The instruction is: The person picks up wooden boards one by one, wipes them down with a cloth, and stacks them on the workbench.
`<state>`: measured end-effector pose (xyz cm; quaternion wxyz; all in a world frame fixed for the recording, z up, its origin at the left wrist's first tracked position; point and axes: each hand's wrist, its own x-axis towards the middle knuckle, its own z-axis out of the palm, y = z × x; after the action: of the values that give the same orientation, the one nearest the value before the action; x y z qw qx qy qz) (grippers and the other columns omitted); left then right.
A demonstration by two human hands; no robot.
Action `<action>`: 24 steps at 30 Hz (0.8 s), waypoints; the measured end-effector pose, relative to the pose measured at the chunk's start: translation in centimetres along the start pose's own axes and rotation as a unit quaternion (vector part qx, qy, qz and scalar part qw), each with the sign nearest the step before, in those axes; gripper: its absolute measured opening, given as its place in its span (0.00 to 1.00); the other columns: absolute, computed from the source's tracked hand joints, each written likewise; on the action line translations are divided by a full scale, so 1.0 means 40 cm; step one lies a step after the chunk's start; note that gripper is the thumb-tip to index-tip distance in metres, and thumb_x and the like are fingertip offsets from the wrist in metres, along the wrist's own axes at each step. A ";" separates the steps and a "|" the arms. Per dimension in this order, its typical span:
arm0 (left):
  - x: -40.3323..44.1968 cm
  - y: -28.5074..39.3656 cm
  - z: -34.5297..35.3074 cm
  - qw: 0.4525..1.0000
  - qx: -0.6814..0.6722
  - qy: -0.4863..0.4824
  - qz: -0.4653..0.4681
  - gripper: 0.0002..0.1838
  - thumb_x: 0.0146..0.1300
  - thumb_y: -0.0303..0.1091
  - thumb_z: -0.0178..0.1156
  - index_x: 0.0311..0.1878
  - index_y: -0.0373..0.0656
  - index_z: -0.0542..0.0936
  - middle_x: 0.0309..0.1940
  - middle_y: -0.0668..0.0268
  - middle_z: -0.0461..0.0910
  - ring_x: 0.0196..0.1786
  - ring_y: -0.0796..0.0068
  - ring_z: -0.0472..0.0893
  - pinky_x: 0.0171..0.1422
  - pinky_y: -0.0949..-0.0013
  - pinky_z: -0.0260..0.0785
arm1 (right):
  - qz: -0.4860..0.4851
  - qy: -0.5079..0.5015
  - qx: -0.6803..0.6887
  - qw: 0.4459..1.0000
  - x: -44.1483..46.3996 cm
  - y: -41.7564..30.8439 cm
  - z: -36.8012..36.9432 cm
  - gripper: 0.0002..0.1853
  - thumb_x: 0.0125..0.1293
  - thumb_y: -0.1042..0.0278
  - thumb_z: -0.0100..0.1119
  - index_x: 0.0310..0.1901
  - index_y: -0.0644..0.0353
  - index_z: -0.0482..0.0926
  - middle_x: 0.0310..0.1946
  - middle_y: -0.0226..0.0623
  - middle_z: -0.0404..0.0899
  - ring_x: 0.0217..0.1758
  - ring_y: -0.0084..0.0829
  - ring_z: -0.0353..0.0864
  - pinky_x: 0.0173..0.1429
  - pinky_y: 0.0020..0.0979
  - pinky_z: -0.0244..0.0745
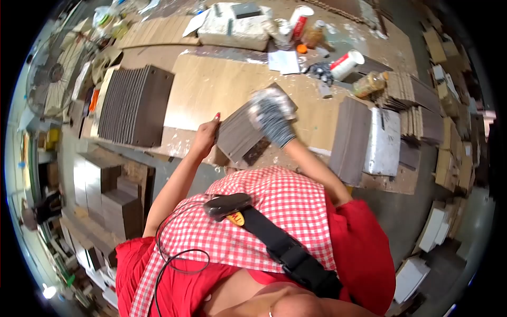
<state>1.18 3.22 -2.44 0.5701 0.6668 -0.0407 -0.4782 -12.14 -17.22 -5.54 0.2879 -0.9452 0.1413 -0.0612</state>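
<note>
Rectangular grey-brown wood-grain board [238, 133] slants away rightward; half-curled bare left hand [205, 137] holds its left corner; grey-gloved right hand [271, 117] covers far end, grasp unclear.

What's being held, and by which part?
A grey-brown board, by its left end, in the left hand. The gloved right hand is too blurred to tell.

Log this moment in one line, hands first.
left hand: bare, at edge of brown board; right hand: gloved, over board's far part; stacked panels: on workbench, left side
</note>
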 end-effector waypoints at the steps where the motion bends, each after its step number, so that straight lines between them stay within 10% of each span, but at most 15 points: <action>1: 0.005 0.001 -0.014 1.000 -0.006 0.018 -0.006 0.25 0.66 0.54 0.50 0.30 0.39 0.79 0.15 0.77 0.65 0.14 0.86 0.58 0.18 0.78 0.47 | 0.024 0.158 0.119 0.980 0.015 0.146 0.083 0.17 0.66 0.70 0.38 0.53 0.64 0.70 0.53 0.47 0.71 0.58 0.38 0.69 0.65 0.33 0.61; 2: 0.009 0.004 -0.021 0.999 -0.012 0.007 -0.033 0.25 0.66 0.54 0.50 0.33 0.38 0.80 0.16 0.76 0.67 0.16 0.86 0.60 0.19 0.78 0.50 | -0.009 0.148 -0.078 0.986 0.014 0.150 0.000 0.19 0.66 0.70 0.36 0.56 0.65 0.68 0.55 0.47 0.69 0.60 0.37 0.67 0.65 0.33 0.61; 5: 0.014 0.033 -0.033 0.997 -0.041 -0.027 -0.062 0.25 0.65 0.54 0.51 0.39 0.36 0.80 0.22 0.72 0.73 0.22 0.84 0.67 0.25 0.78 0.58 | 0.090 0.094 0.670 0.731 0.004 0.341 0.016 0.22 0.65 0.72 0.46 0.61 0.62 0.64 0.58 0.39 0.68 0.57 0.30 0.68 0.60 0.28 0.65; 7: 0.014 0.064 -0.040 0.994 -0.062 -0.055 -0.067 0.26 0.65 0.54 0.52 0.42 0.36 0.80 0.26 0.70 0.77 0.26 0.84 0.72 0.30 0.78 0.64 | -0.019 0.247 0.060 0.967 -0.005 0.303 -0.048 0.20 0.66 0.70 0.49 0.59 0.63 0.67 0.53 0.35 0.72 0.52 0.26 0.71 0.57 0.26 0.67; 10: 0.040 0.069 -0.076 0.990 -0.087 -0.111 -0.018 0.19 0.61 0.42 0.59 0.45 0.34 0.78 0.39 0.63 0.81 0.41 0.79 0.79 0.47 0.75 0.72 | 0.128 0.260 0.315 0.904 -0.013 0.280 -0.057 0.19 0.67 0.69 0.50 0.58 0.65 0.68 0.53 0.32 0.72 0.51 0.25 0.71 0.58 0.25 0.66; 15: -0.021 0.092 -0.022 0.986 0.017 -0.045 0.161 0.13 0.59 0.27 0.61 0.47 0.32 0.77 0.37 0.66 0.80 0.38 0.79 0.79 0.44 0.74 0.72 | 0.172 0.290 0.482 0.809 -0.068 0.238 -0.150 0.17 0.69 0.69 0.48 0.58 0.62 0.69 0.50 0.30 0.74 0.44 0.18 0.73 0.45 0.20 0.70; 17: -0.061 0.096 -0.006 0.940 0.160 -0.052 0.295 0.13 0.59 0.23 0.60 0.47 0.35 0.78 0.35 0.67 0.80 0.39 0.78 0.79 0.42 0.75 0.71 | 0.033 0.352 0.517 0.780 -0.072 0.259 -0.160 0.19 0.71 0.68 0.44 0.61 0.63 0.66 0.56 0.33 0.71 0.50 0.20 0.72 0.51 0.21 0.69; 24: -0.116 0.021 0.023 0.667 0.498 -0.105 0.544 0.29 0.47 0.23 0.58 0.57 0.45 0.73 0.57 0.62 0.71 0.63 0.59 0.68 0.67 0.56 0.58 | 0.122 0.428 0.684 0.577 -0.066 0.198 -0.301 0.21 0.72 0.67 0.37 0.62 0.66 0.63 0.60 0.39 0.67 0.62 0.27 0.65 0.66 0.25 0.57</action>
<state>-1.54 5.04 1.06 0.3036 0.6564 -0.6882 -0.0584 -18.86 -29.04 -0.12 0.7599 -0.3052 0.2788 -0.5017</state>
